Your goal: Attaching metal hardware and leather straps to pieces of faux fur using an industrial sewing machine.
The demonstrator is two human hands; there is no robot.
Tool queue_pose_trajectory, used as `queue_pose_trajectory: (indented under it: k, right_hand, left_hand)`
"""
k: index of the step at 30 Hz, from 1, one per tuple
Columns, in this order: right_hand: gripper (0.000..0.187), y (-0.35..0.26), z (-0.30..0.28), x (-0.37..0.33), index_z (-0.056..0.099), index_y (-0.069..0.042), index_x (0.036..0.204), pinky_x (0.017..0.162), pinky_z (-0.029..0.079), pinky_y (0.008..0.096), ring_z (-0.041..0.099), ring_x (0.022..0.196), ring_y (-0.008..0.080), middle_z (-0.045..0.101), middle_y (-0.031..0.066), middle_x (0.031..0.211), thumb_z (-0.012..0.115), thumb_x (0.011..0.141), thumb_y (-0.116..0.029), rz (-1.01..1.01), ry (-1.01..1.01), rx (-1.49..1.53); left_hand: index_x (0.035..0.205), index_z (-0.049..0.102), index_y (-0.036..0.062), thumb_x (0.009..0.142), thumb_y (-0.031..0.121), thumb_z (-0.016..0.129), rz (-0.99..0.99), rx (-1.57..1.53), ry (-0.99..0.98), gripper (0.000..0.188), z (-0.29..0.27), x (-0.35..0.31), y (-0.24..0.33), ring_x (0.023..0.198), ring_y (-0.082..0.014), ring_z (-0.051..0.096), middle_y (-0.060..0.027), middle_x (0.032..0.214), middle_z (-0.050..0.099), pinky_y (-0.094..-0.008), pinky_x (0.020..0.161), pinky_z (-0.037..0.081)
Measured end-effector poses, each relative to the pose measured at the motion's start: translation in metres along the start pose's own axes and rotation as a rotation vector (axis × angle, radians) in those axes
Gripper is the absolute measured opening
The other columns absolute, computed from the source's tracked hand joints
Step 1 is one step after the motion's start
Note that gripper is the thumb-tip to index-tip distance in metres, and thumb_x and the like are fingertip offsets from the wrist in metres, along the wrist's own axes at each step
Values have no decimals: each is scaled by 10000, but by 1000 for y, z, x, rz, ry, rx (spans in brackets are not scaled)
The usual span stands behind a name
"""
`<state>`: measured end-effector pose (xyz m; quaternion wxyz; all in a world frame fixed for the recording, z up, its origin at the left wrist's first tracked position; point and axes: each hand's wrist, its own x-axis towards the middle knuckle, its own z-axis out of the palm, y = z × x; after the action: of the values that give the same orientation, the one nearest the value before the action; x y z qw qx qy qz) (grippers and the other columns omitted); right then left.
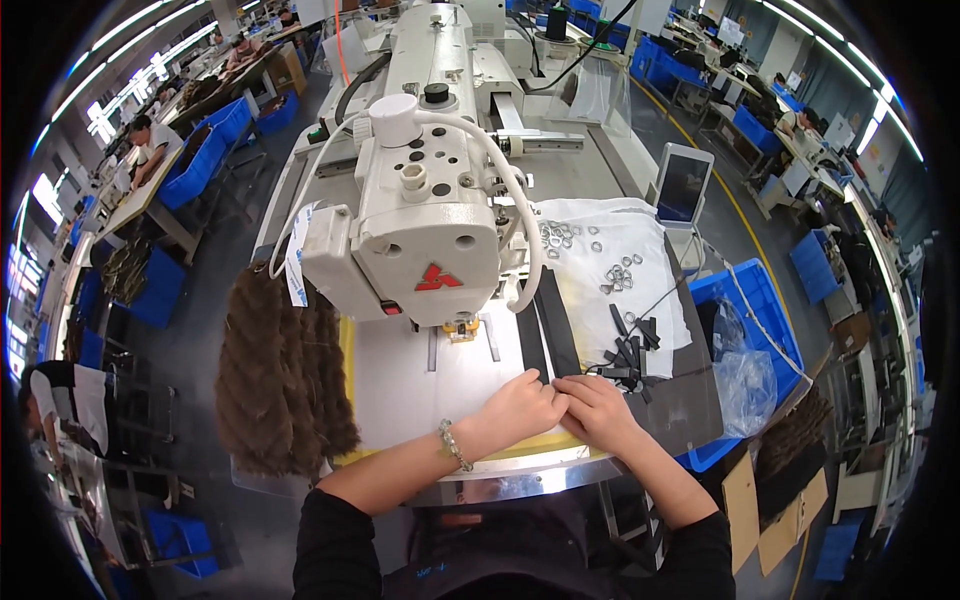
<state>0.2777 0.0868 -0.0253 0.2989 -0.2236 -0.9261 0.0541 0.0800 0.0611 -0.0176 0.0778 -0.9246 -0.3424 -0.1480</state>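
My left hand (520, 408), with a beaded bracelet (455, 445) on its wrist, is closed with curled fingers at the near edge of the white sewing plate (400, 390). My right hand (602, 412) meets it, fingers bent and fingertips together with the left ones. What they pinch is hidden between the fingers. Two long black strips (558, 325) run lengthwise from beside the machine head down to the fingertips. Ahead stands a large white sewing machine (425, 210), its needle area (460, 332) above the plate, left of my hands.
Brown fur pieces (265, 380) hang over the table's left side. On white cloth (650, 240) at right lie metal rings (622, 272); short black straps (630, 360) lie at its near edge. A small screen (683, 185) and blue bin (750, 300) stand farther right. Other people work beyond.
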Motion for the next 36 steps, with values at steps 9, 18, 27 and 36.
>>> queue_pose_trajectory:
  k: [9,18,27,36]
  right_hand:
    - [220,-1,0,4,662,-50,935,792,512,370,641,921,259,668,85,1032,748,736,-91,124,8,114]
    - [190,-2,-22,2,718,-157,879,825,365,388,605,930,206,630,37,1062,753,693,-149,30,-114,13]
    - [257,-5,-14,-5,742,-208,934,758,303,369,578,869,181,609,34,1071,714,683,-159,53,-74,-40]
    - [259,-7,-14,-6,736,-203,943,776,305,370,563,882,165,601,12,1062,713,687,-179,69,-63,-59]
  left_hand:
    - [881,527,55,759,74,632,-153,-429,203,162,-2,-8,-24,652,-246,608,-64,663,589,-347,718,476]
    - [976,547,47,740,129,731,-120,-423,10,310,-22,-7,-19,667,-240,638,-63,661,626,-334,738,465]
    - [987,575,79,740,169,764,-157,-406,34,324,-17,-9,-15,680,-252,635,-63,644,600,-368,825,478]
    - [1029,593,101,761,224,763,-183,-450,-28,340,-19,-9,-25,676,-238,628,-50,650,617,-360,833,464]
